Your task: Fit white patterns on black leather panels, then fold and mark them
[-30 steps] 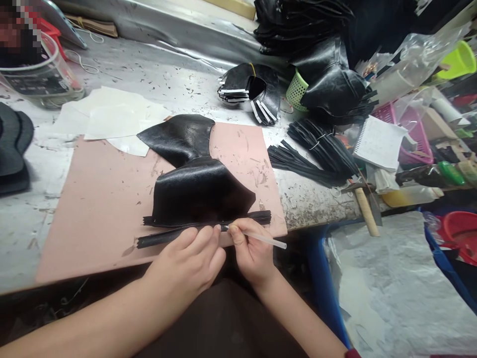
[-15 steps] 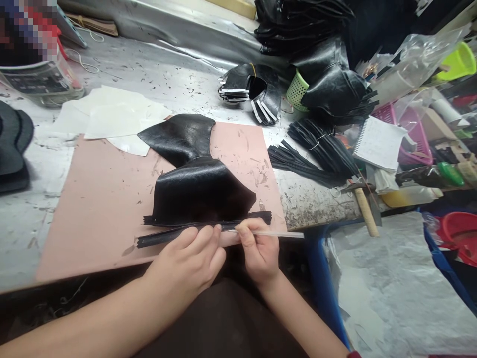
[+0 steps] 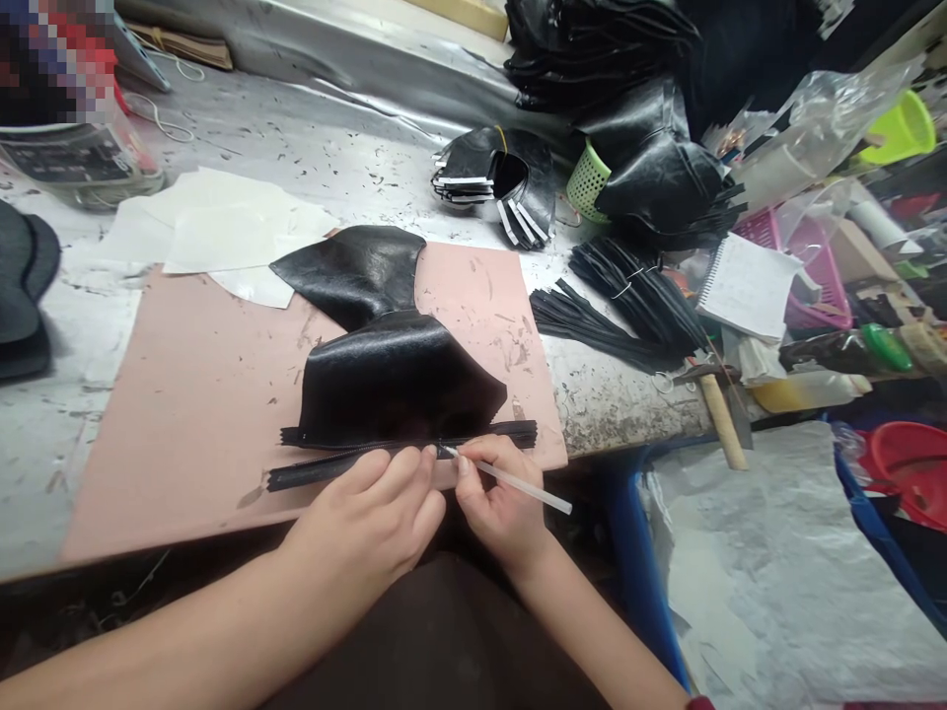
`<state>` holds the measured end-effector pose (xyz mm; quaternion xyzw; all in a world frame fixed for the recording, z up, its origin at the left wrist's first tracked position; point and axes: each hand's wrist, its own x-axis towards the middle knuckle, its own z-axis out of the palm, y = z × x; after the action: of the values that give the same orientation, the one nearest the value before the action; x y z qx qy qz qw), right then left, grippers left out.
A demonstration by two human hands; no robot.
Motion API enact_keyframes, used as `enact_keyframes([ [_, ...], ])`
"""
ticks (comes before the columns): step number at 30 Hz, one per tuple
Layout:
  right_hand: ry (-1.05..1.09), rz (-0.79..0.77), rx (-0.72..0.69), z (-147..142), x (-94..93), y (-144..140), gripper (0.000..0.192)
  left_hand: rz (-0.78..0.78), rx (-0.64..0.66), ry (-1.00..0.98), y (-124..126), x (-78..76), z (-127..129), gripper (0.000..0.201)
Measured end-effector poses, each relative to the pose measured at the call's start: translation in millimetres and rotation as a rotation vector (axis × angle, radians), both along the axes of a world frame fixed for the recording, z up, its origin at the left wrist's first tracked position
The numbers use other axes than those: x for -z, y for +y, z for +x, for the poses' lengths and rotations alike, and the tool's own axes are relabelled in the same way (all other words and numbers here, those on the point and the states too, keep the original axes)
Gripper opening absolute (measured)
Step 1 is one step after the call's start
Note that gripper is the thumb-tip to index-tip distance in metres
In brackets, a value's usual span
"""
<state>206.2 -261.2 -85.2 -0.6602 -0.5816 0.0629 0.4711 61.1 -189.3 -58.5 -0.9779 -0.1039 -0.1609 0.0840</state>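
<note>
My right hand [image 3: 504,498] is closed in a pinch round a thin whitish pen refill [image 3: 544,492], its fine tip at the black zipper [image 3: 315,470]. Beside it, my left hand [image 3: 389,503] has its fingers curled and pressed together over the zipper, near the board's front edge. Just beyond the hands, a black leather piece [image 3: 396,380] lies with its lower edge along a zipper tape. Behind that piece sits another black leather piece [image 3: 362,271]. The part of the zipper under my left fingers is hidden.
Under the work is a pink board [image 3: 192,394]. White paper pieces [image 3: 222,227] lie at its back left. Bundled black zippers [image 3: 636,296], a hammer [image 3: 721,419] and a spiral notebook [image 3: 751,286] are to the right. A blue bin [image 3: 628,532] stands below the table edge.
The pen refill has swung from nearly level to slanting, its back end now lower and closer to me. My right hand has shifted slightly left. My left hand stays nearly in place.
</note>
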Motion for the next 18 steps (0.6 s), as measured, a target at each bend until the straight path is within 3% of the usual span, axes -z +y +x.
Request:
enact_keyframes([
  [18,-0.011,0.011,-0.006,-0.3,0.0,0.7,0.01,-0.004,-0.006,0.004,-0.4,0.6,-0.6,0.023],
])
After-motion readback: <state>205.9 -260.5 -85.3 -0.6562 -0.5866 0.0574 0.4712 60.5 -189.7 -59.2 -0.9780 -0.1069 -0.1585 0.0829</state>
